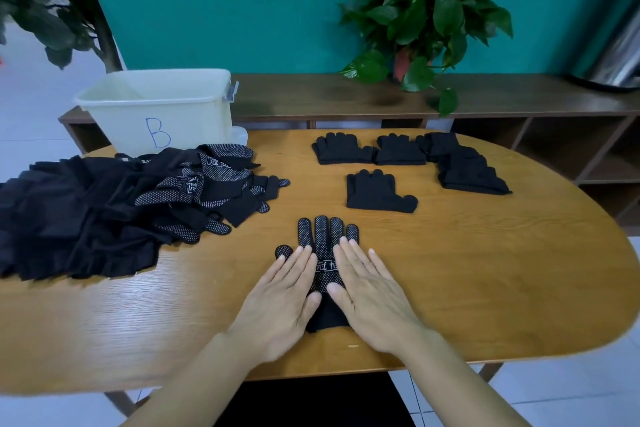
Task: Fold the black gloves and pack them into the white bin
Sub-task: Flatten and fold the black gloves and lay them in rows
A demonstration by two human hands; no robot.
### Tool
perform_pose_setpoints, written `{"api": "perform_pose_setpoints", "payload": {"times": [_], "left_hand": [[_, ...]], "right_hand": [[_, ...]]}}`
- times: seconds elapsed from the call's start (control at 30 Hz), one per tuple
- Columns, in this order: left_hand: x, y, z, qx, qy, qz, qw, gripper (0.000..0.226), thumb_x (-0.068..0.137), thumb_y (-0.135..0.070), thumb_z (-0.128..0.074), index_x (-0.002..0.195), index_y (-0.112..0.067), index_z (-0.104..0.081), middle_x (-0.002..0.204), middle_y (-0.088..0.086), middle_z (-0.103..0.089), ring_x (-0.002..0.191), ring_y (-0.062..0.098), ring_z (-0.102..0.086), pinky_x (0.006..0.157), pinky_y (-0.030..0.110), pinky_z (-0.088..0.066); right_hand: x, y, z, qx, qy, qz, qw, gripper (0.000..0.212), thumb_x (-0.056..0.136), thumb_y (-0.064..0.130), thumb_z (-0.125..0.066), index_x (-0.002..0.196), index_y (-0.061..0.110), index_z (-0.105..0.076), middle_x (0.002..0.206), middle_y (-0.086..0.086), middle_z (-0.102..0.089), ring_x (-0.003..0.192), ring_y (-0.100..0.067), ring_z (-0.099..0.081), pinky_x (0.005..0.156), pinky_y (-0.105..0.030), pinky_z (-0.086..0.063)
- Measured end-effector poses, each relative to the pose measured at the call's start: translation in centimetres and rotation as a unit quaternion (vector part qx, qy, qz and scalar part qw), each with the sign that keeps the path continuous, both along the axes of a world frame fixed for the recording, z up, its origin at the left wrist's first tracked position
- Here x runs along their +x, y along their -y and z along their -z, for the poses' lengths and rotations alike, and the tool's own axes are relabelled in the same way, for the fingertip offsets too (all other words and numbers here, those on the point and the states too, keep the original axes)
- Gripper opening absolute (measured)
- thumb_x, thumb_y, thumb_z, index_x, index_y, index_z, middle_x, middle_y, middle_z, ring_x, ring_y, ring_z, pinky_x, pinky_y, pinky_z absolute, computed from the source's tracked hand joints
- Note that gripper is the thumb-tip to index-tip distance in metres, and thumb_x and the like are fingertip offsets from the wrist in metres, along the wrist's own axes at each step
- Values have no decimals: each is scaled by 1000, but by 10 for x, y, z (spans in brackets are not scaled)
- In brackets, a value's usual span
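At the far left of my view a loose pile of black gloves (114, 204) sprawls across the table (485, 270), some showing their white grip dots, and the heap runs off the left edge of the picture. Just behind that pile stands the white bin (157, 107), marked with a blue letter B on its front wall; I can see no gloves through its open top. Moving toward the middle, my left hand (280, 298) lies flat with its fingers straight and close together, pressing down on the left side of a single dotted glove (323, 253) spread palm-up on the table near the front edge. That glove's fingers point away from me and its thumb pokes out to the left, just past my fingertips. My right hand (369, 295) lies equally flat, fingers straight and slightly fanned, pressing the glove's right side, so a strip of dotted fabric with white lettering shows between the two hands. Neither hand is curled round anything. Farther back and to the right, one folded glove (379, 191) sits alone, and beyond it more folded gloves (408, 151) lie in a row, ending in a small overlapping stack (467, 168) at the right.
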State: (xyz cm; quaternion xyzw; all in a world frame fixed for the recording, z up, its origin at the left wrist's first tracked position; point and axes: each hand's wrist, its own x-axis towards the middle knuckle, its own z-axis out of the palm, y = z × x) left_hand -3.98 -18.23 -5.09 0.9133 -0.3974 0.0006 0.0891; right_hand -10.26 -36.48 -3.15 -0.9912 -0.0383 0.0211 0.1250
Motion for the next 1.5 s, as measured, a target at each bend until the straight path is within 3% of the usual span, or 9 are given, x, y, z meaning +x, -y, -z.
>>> {"api": "perform_pose_setpoints", "payload": {"times": [0.1,0.23,0.37,0.5,0.63,0.73,1.0,1.3,1.5], "left_hand": [[-1,-5,4,59,23,-7,998,65,106,-49,-11,147,-7,-39,155,7,-36,145,18,-25,113,32,-15],[2,-4,1,9,6,15,1000,85,90,-63,17,155,-12,-3,162,-2,4,147,9,16,116,22,13],[5,-12,-10,-71,-13,-19,997,92,83,-73,14,155,-17,2,162,-7,5,144,-3,19,112,12,17],[-3,-25,-37,-121,-2,-67,990,76,93,-61,-19,155,-19,-10,149,-17,-1,131,-8,9,94,-4,19],[-2,-48,-47,-164,25,-91,982,66,96,-49,-44,151,-16,-30,155,-3,-30,137,-2,-13,105,5,1],[3,-68,-47,-164,20,-119,979,63,95,-44,-53,149,-15,-36,153,1,-36,144,11,-29,107,6,-2],[39,-106,-40,-185,34,-158,969,55,95,-36,-61,145,-20,-46,152,-7,-39,144,14,-32,110,12,-11],[117,-92,-30,-129,44,-90,987,51,93,-30,-65,140,-13,-52,149,-1,-45,142,10,-34,109,7,3],[153,-92,-15,-149,-9,-72,986,54,93,-32,-64,142,-16,-49,151,-4,-40,143,0,-26,112,6,-1]], "right_hand": [[-5,-3,10,-38,-16,2,999,93,70,65,34,150,20,19,159,4,24,144,-7,26,118,-30,16],[0,-3,6,-51,-27,2,998,116,54,69,45,153,18,13,161,2,18,146,-9,21,119,-31,15],[0,-4,-10,14,75,16,997,93,86,68,9,153,14,-27,155,-1,-35,145,-9,-25,120,-27,1],[4,-15,-17,-1,270,22,963,43,92,43,-46,107,13,-73,91,2,-76,85,-10,-71,100,-30,-40],[11,-34,-35,-16,278,14,960,21,75,28,-83,89,16,-76,71,3,-72,68,-20,-70,69,-30,-58],[19,-44,-41,-4,259,9,966,21,74,24,-84,89,15,-74,73,2,-72,71,-21,-69,63,-30,-56],[58,-64,-53,-40,191,-45,980,31,102,34,-45,124,17,-59,117,2,-66,111,-20,-57,92,-28,-41],[144,-72,-40,-86,169,-118,975,38,101,25,-47,138,18,-49,146,1,-49,139,-13,-38,115,-24,-22],[196,-72,-21,-86,169,-178,966,60,42,14,-94,100,15,-76,107,-2,-74,102,-14,-69,87,-30,-54]]}}
